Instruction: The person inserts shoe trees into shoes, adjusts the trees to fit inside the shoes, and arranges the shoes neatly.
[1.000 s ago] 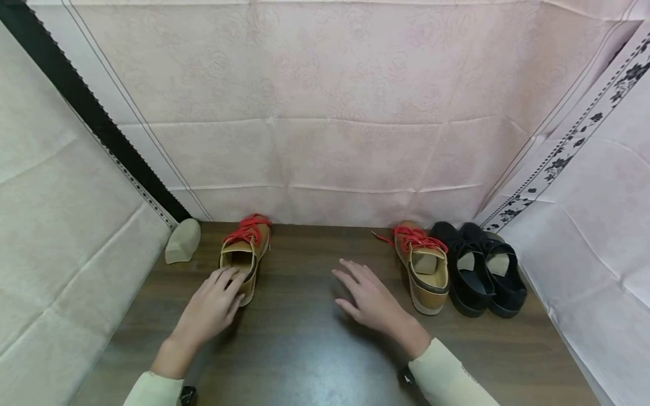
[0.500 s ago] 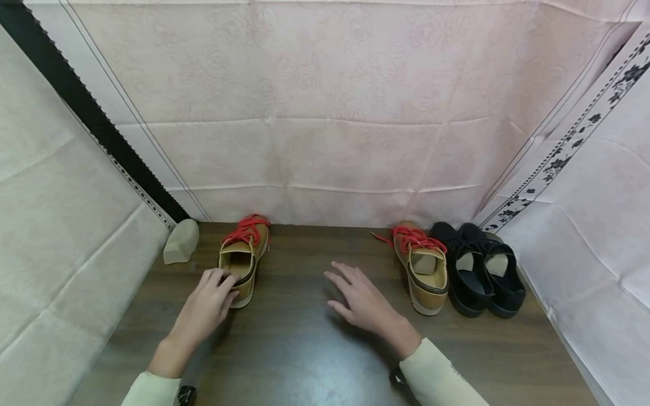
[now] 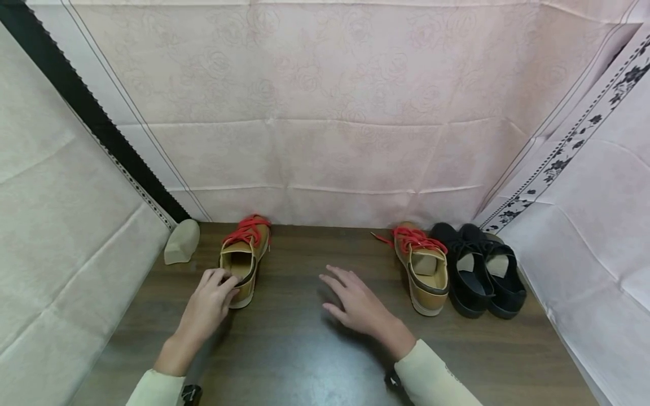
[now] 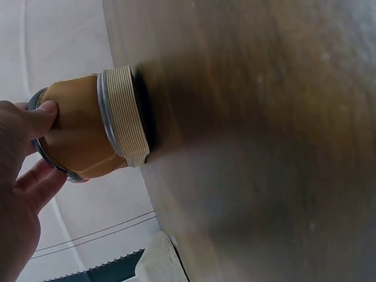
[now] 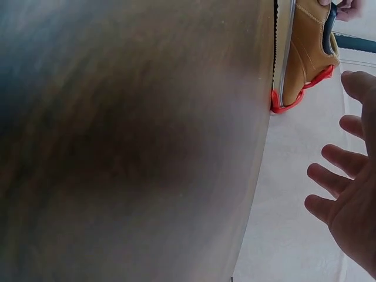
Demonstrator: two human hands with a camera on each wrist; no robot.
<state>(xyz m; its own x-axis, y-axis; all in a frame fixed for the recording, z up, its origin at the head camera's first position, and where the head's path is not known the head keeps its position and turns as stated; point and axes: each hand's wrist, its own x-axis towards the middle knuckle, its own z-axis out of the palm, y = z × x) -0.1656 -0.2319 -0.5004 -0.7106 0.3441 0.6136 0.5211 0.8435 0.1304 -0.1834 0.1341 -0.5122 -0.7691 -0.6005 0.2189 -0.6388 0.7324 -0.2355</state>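
the left hand (image 3: 205, 307) has its grip clamped on the heel collar of the tan shoe (image 3: 245, 256), thumb on the outside of the heel, fingers curled over the rim into the opening. the hold sits at the very back of the shoe, so everything ahead of the grip is unsupported; if the shoe is lifted from here the toe would likely drop and swing, and the loose red laces (image 3: 247, 225) beyond the grip could drag on the counter (image 3: 304, 349) or catch. a pinch on a soft collar may also fold it and let the shoe slip out. just to the outer side of the grip lies a pale shoe insert (image 3: 181, 241), close enough to be knocked if the shoe is swung that way.

the right hand (image 3: 355, 304) keeps its grip apart, fingers spread and relaxed, low over the bare counter and holding nothing; whether the palm touches the wood i cannot tell. it is well away from the left hand's grip, so it gives the shoe no support.

the tan shoe stands upright on its thick ribbed pale sole (image 4: 123, 114), toe pointing away from the grip toward the pink cloth backdrop (image 3: 325, 113). the upper is tan leather with visible stitching and a dark edge round the collar; the opening looks empty. its mate (image 3: 424, 270), far across from the grip past the right hand, has an insert inside and stands beside a pair of black shoes (image 3: 482, 270).
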